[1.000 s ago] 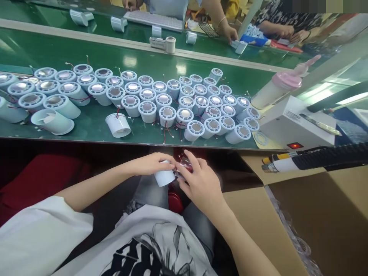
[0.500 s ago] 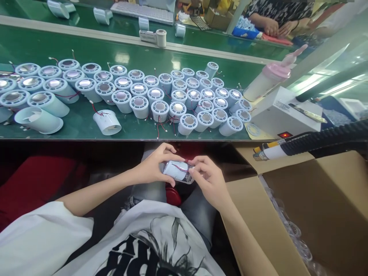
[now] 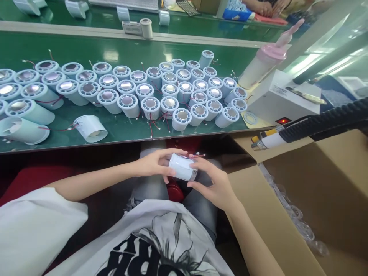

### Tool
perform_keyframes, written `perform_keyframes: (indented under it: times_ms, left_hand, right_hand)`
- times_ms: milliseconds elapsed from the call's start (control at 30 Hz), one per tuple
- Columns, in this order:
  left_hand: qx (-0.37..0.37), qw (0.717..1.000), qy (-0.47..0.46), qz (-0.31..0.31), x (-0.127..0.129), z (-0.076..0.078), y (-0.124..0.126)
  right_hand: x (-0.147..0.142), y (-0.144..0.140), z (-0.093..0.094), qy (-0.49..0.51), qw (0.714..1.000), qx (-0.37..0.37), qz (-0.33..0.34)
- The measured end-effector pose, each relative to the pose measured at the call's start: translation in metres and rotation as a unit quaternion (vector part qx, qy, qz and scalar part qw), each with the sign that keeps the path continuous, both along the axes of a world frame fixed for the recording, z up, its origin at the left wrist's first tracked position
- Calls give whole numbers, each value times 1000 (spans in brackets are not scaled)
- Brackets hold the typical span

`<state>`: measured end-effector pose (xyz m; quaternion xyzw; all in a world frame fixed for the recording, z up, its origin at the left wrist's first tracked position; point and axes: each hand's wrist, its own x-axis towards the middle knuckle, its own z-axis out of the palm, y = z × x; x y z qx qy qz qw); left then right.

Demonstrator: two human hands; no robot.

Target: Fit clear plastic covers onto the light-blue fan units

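I am gripping the white cylinder (image 3: 183, 167) over my lap between both hands, its long axis lying crosswise, my left hand (image 3: 152, 165) clasping the near end and my right hand (image 3: 214, 184) cupping the clear-capped end.

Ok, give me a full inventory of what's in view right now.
white cylindrical housing: one, white with red wires, held over the lap
housings on table: dozens, white, upright in rows, two on their sides at the left
green table: one, ahead
pink-lidded bottle: one, right of the rows
white machine: one, red light lit, far right
black hose tool: one, over cardboard boxes
cardboard boxes: brown, right
left hand: grips the housing
right hand: grips its other end
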<state>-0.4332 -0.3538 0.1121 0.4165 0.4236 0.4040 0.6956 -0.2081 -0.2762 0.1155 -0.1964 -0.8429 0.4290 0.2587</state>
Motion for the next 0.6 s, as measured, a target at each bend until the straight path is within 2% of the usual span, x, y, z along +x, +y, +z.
perform_keyframes:
  times_ms: [167,267,600]
  left_hand:
    - [114,986,99,-69,-9,18,10]
    - [159,978,116,-75,-8,24,10]
    - [204,966,126,-97,-9,32,6]
  right_hand:
    - [3,-3,6,-1,997,-77,-17]
    - [5,-5,15,2,994,-108,-21]
    - [5,-13,30,11,962,-272,-9]
